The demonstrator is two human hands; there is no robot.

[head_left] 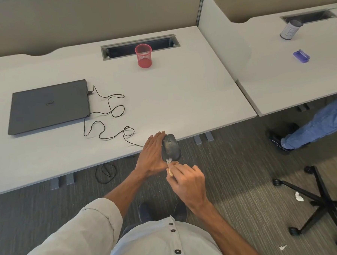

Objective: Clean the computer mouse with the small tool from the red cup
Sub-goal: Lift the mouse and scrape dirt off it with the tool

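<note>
Two-handed, just past the near edge of the worktop! Props the computer mouse against the straight fingers of the left hand to steady it; pinches the small tool in the right hand, pale tip brushing the mouse's rear. Leaves the red cup well back.

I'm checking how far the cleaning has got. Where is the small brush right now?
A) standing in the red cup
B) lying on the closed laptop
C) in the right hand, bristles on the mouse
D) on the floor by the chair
C: the right hand pinches the brush, its bristles against the near end of the mouse, while the left hand lies along the mouse's side.
</note>
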